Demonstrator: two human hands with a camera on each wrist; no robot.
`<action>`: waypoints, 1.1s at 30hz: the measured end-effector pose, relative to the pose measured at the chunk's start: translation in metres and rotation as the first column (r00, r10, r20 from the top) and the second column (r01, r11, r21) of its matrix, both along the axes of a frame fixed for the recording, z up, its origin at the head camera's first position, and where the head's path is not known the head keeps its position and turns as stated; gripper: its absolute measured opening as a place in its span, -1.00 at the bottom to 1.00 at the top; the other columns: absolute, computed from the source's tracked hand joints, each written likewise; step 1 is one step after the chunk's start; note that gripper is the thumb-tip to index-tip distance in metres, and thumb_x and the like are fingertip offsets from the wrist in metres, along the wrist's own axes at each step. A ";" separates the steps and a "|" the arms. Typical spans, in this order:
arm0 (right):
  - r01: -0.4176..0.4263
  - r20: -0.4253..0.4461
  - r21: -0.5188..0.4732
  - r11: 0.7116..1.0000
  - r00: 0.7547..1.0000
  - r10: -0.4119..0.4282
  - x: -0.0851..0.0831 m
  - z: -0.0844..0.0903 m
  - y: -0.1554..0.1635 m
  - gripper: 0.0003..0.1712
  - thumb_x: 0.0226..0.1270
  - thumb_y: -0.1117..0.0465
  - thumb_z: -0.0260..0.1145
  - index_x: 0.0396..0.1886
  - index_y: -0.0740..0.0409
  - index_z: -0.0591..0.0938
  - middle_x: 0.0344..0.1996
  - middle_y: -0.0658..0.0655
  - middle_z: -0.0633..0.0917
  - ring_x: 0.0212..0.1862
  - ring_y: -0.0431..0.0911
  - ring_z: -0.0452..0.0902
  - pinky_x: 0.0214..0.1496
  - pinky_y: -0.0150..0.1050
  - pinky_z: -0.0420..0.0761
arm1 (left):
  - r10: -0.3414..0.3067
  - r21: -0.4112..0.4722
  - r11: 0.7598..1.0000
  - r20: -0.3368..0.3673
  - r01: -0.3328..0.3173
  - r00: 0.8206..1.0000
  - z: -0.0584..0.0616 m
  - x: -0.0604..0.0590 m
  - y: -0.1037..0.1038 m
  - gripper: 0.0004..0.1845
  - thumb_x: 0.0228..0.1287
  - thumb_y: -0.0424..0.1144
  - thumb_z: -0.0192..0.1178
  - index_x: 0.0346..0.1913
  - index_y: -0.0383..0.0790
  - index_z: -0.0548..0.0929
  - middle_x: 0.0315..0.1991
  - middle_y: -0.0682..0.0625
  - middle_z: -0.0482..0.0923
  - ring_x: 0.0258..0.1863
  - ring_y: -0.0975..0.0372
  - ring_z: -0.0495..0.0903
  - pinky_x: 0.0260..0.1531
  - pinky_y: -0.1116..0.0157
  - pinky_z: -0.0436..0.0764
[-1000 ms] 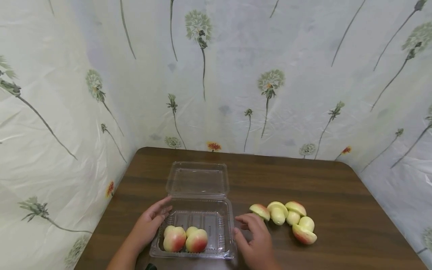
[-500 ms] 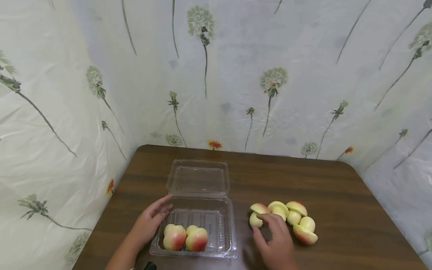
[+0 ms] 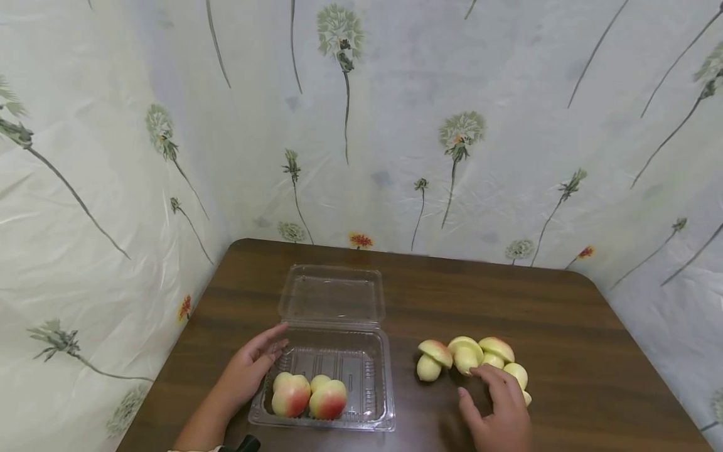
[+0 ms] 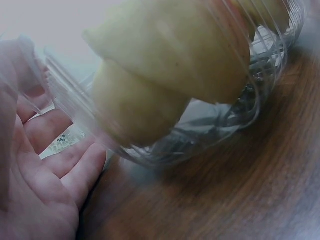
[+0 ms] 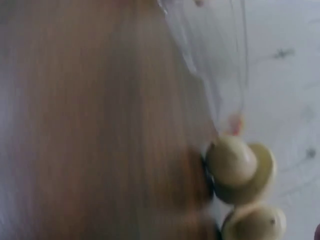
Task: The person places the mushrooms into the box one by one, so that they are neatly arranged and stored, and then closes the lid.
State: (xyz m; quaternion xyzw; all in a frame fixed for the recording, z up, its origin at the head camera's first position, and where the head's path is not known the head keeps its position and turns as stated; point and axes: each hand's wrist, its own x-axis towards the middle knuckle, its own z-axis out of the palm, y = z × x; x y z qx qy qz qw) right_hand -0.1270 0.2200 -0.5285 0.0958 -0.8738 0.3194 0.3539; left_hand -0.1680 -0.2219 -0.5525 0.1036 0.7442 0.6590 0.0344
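A clear plastic clamshell box sits with its lid laid back on the table. Inside, along the near side, lie two mushroom-shaped pieces with red-and-yellow caps. My left hand stays at the box's left wall; in the left wrist view its fingers stretch along the clear plastic, beside a mushroom within. Right of the box, my right hand hovers over several loose mushrooms, thumb and fingers spread, nothing between them. It partly hides the rightmost mushroom.
The dark wooden table carries everything. Flower-printed sheeting rises behind it and along both sides. A small black object shows by my left wrist at the bottom of the head view.
My right hand has moved rightward from the box's right edge, past the leftmost loose mushroom, to the right part of the loose group. The left hand keeps its place at the box.
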 end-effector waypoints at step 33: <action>0.271 0.629 -0.060 0.961 0.758 -0.174 -0.010 -0.002 0.084 0.08 0.25 -0.28 0.51 0.51 0.31 0.36 0.44 0.52 0.32 0.34 0.39 0.27 0.20 0.38 0.47 | -0.003 -0.002 1.000 0.026 0.003 1.000 -0.001 -0.001 -0.001 -0.40 0.55 -0.51 -0.15 0.60 -0.26 0.28 0.66 -0.18 0.13 0.53 -0.17 0.32 0.40 0.36 0.43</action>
